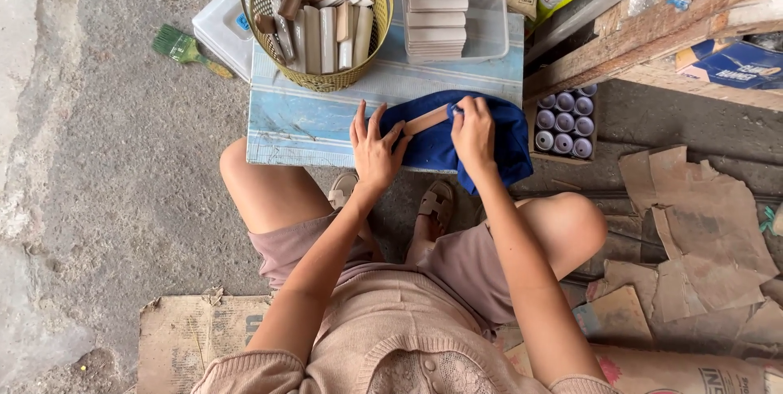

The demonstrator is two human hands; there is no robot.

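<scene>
Soft even daylight, faint shadows, sharp focus.

A narrow, flat strip (pixel 426 121) of pale brown colour is laid on a dark blue cloth (pixel 444 149), slanted so that its right end sits higher in the view. Its left end is touched by the fingertips of the left hand (pixel 375 149), and its right end is covered by the right hand (pixel 475 135). The cloth is spread, rumpled, over the near edge of a low blue-white board (pixel 310 121), one corner being draped over that edge.
</scene>
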